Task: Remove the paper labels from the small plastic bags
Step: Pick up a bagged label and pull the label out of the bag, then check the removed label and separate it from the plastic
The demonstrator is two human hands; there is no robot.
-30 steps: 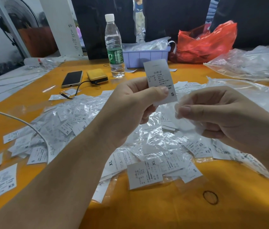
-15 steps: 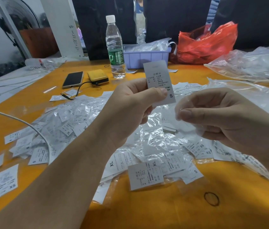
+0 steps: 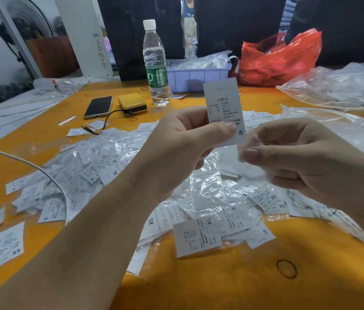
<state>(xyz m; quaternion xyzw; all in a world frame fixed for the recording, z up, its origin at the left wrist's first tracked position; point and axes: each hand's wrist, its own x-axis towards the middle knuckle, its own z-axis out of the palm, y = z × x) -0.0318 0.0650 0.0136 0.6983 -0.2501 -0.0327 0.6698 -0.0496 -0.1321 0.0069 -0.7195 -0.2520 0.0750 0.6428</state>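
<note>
A white paper label (image 3: 222, 110) printed with an S is held upright above the middle of the desk (image 3: 210, 285), pinched between thumb and fingers of the left hand (image 3: 185, 144). Just right of it, the right hand (image 3: 297, 157) has its fingers clamped on a small clear plastic bag (image 3: 247, 151), which looks emptied; the label's lower corner sits close against the bag's edge, and whether they touch cannot be told. The step in hand appears to be the end of one extraction: label out, bag separate. The next move likely calls for dropping each piece on its own pile, then picking another filled bag. Below the hands lies a heap of bagged labels (image 3: 216, 198), sizes XL, S and XS showing. A loose rubber band (image 3: 286, 268) lies near right. Farther off stand a water bottle (image 3: 156, 63), a phone (image 3: 98, 107), a yellow power bank (image 3: 132, 103), a lilac basket (image 3: 199, 78) and a red bag (image 3: 281, 59).
</note>
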